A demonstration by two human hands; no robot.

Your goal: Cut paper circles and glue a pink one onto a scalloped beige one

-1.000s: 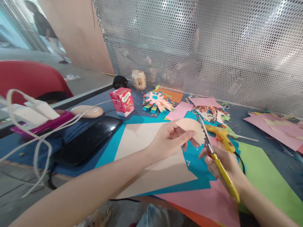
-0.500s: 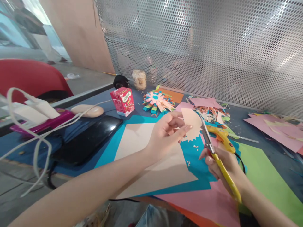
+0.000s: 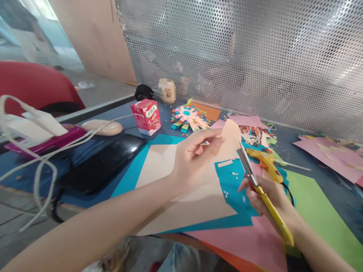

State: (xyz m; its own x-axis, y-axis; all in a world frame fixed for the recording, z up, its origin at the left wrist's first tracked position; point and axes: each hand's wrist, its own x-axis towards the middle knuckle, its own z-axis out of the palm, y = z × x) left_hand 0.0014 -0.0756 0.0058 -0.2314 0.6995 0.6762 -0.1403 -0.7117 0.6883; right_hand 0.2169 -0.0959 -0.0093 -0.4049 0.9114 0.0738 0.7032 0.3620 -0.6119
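My left hand (image 3: 193, 155) pinches a small peach paper cut-out (image 3: 230, 138) and holds it above the table. In my right hand (image 3: 269, 198) are yellow-handled scissors (image 3: 256, 185), gripped by the handles, with the blades pointing up at the right edge of the cut-out. Under both hands lie a large peach sheet (image 3: 170, 185) and a teal sheet (image 3: 235, 192) with small paper snips on it.
A yellow glue gun (image 3: 265, 162) lies just beyond the scissors. A paper flower (image 3: 188, 117), red drink carton (image 3: 146, 117), jar (image 3: 167, 90), black tablet (image 3: 104, 162), white cable (image 3: 36, 166), pink sheets (image 3: 334, 155), a green sheet (image 3: 320, 211) and paper scraps (image 3: 255, 134) lie around. A perforated metal screen (image 3: 241, 56) stands behind.
My left hand has lifted and turned the peach cut-out, which now stands higher and narrower. The scissors have stayed close to its right edge. A few more snips lie on the teal sheet.
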